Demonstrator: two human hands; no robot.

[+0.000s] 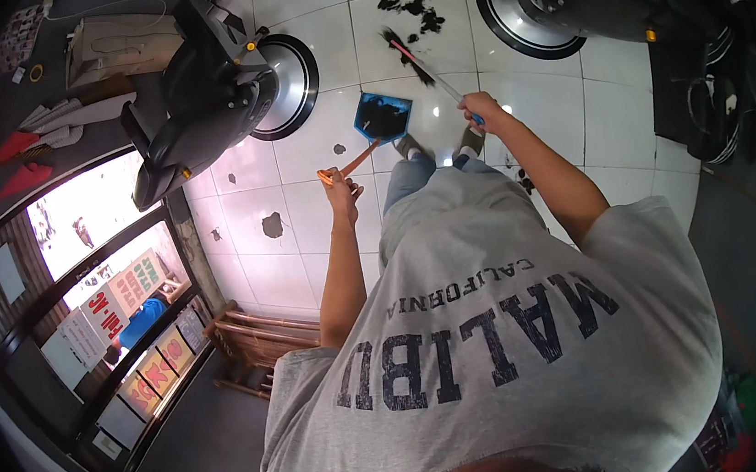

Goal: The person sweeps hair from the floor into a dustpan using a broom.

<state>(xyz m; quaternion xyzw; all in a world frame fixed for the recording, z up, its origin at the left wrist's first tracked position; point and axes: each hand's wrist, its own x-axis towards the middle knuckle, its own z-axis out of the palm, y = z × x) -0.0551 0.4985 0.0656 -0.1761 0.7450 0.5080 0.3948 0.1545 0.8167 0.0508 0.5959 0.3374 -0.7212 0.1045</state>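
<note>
My left hand (pixel 343 195) is closed round the orange handle (pixel 359 160) of a blue dustpan (pixel 408 115). The dustpan rests on the tiled floor ahead of my feet, with a dark heap of what looks like cut hair (pixel 374 115) in it. My right hand (pixel 481 111) grips the pale stick of a broom (pixel 443 84). Its dark bristles touch the floor beyond the dustpan, to the right. Further ahead lie loose black clumps of hair (pixel 424 15).
Black barber-type chairs with round metal bases stand at left (pixel 284 85) and right (pixel 516 19). A wooden bench (pixel 264 335) is at lower left, near a glass door with signs (pixel 106 320). Dark worn patches (pixel 273 225) mark the white tiles (pixel 334 259).
</note>
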